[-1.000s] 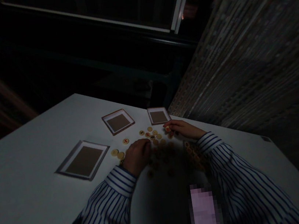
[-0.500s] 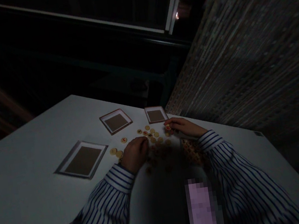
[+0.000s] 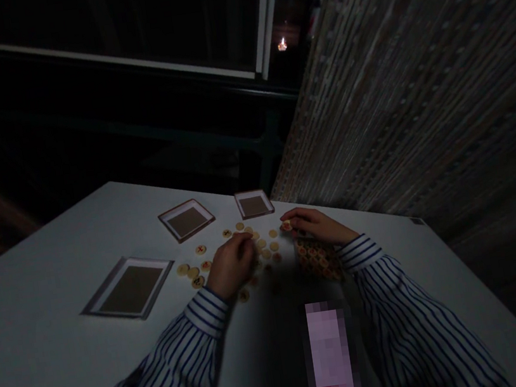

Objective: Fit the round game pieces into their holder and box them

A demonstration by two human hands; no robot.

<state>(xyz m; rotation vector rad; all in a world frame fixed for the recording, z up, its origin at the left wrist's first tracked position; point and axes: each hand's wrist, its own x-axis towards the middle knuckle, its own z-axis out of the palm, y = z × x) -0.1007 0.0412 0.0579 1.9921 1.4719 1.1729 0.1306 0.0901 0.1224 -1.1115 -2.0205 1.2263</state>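
Note:
Many round, pale wooden Chinese chess pieces [image 3: 201, 249] lie scattered on a white table, some with red or dark characters, others blank side up. My right hand [image 3: 313, 223] pinches one Chinese chess piece [image 3: 286, 225] with a red mark between thumb and fingers, just right of the scatter. Over the middle of the pieces, my left hand [image 3: 232, 264] is closed with curled fingers; whatever is in it stays hidden. Below my right wrist sits a container [image 3: 318, 262] filled with pieces in rows, partly in shadow.
Three shallow framed trays stand on the white table [image 3: 47, 300]: a large tray [image 3: 132, 288] at left, another tray [image 3: 189, 219] behind it, and a small tray [image 3: 254, 204] at the far edge. A bead or string curtain [image 3: 394, 104] hangs along the right. The light is dim.
The view has shifted, so the table appears further left. Relative to the pieces, both hands have moved rightward, and my left hand uncovers pieces at its left. My right hand keeps its piece.

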